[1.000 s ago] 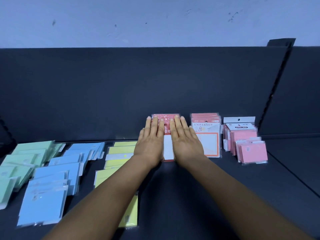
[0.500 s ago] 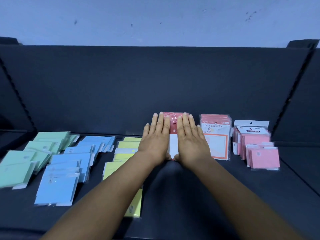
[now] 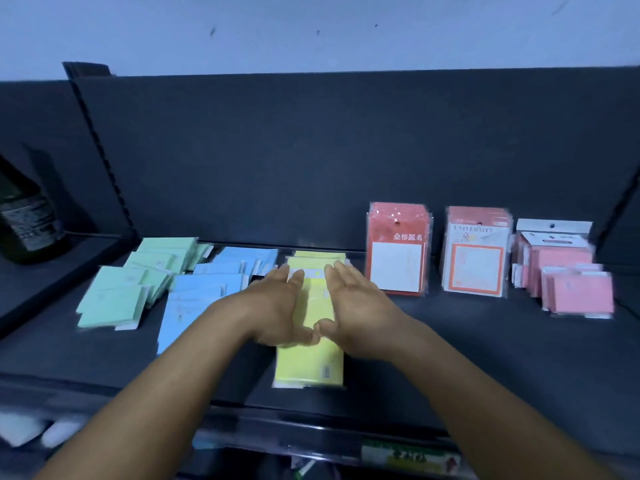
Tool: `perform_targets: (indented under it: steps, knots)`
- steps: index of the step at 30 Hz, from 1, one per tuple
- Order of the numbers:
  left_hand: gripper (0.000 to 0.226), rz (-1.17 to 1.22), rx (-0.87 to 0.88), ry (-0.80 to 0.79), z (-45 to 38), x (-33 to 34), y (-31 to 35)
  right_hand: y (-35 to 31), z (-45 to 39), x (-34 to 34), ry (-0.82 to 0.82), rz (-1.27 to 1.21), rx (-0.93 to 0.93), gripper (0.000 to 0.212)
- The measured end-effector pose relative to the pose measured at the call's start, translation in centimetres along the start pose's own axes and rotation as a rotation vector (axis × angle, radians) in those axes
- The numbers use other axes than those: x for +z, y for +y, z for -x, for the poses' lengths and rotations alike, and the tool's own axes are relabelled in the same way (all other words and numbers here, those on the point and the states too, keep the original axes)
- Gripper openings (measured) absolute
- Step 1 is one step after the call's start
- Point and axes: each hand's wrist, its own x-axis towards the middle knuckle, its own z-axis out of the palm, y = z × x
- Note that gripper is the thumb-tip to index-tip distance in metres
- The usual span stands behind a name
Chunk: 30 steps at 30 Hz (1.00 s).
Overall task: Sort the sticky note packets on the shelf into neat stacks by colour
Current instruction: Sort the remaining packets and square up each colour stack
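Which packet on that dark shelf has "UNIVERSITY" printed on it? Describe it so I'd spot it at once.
Look along the dark shelf to its right part, where the red and pink packets lean against the back panel. The UNIVERSITY packet stack is second from the right, between the red packet stack and the pink packets. Its white front bears an orange square frame.

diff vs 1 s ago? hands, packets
Both hands left the red packet stack and moved left to the yellow packets. The left hand and right hand now flank that row, fingers straight, thumbs nearly meeting over it; no grip visible. The red stack stands uncovered. The University stack, pink, blue and green packets look unchanged.
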Motion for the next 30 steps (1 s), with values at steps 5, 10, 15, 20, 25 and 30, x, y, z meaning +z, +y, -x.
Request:
perform_targets:
  steps: [5,10,15,20,25,30]
  knots:
    - [0.119,0.049,0.105,-0.073,0.1,0.4,-2.4,-1.9,-0.9,1.6,-0.099,-0.134,0.105,0.104]
    - [0.115,0.105,0.156,-0.042,-1.4,0.7,-3.8,-2.4,-2.6,2.4,0.009,-0.241,0.261,0.104]
    - [0.086,0.292,0.101,-0.008,-2.6,-0.2,-4.1,-2.7,-4.8,2.5,0.156,-0.409,0.424,0.077]
    - [0.076,0.344,0.035,-0.010,-4.4,-0.6,-3.7,-2.7,-6.8,2.2,0.129,-0.409,0.520,0.077]
    - [0.084,0.398,0.017,-0.054,-5.7,-1.1,-4.2,-2.0,-8.3,1.7,0.126,-0.459,0.550,0.083]
    - [0.105,0.520,-0.005,-0.134,-7.2,-1.3,-4.4,-1.1,-8.9,1.9,0.118,-0.556,0.598,0.100]
